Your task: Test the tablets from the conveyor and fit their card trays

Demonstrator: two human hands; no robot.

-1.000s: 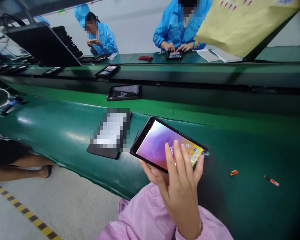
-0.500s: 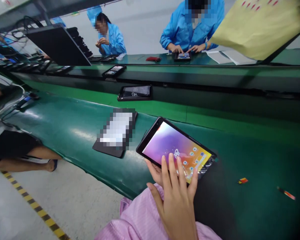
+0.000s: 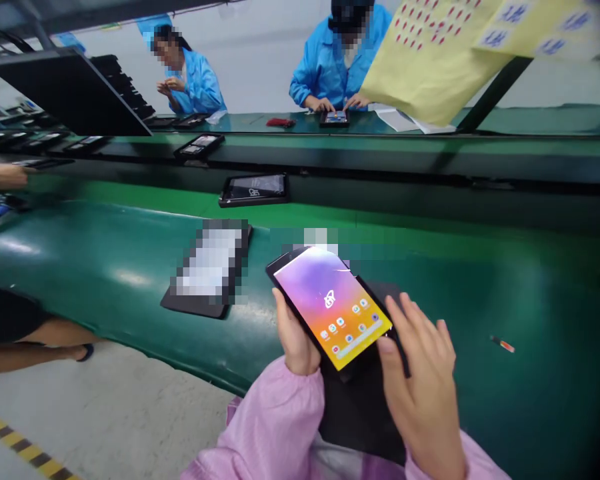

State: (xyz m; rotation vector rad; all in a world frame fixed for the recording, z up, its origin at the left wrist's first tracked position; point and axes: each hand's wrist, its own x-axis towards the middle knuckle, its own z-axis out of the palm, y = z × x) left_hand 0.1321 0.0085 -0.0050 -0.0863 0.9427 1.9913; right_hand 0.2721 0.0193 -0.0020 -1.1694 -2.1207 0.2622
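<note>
A tablet (image 3: 333,307) with a lit purple-to-orange home screen, app icons and a white logo is tilted toward me above a black mat (image 3: 363,417). My left hand (image 3: 296,337) holds it by the left edge, thumb up along the side and the other fingers hidden beneath. At the lower right corner is my right hand (image 3: 423,373), its thumb by the screen corner and its fingers along the right edge, with the dark rim between them. A second tablet (image 3: 207,267), its screen blurred out, lies on the green bench to the left.
A dark tablet (image 3: 255,189) and another device (image 3: 200,145) lie farther back. A small orange-and-black strip (image 3: 503,344) rests right of my hand. A black panel (image 3: 70,87) and yellow paper (image 3: 430,67) hang above. Two people in blue sit opposite; another person's hand (image 3: 3,177) shows left.
My right hand has moved off the screen to the tablet's lower right corner. The tablet has turned more upright in view, and the camera has swung right. One orange strip is out of sight.
</note>
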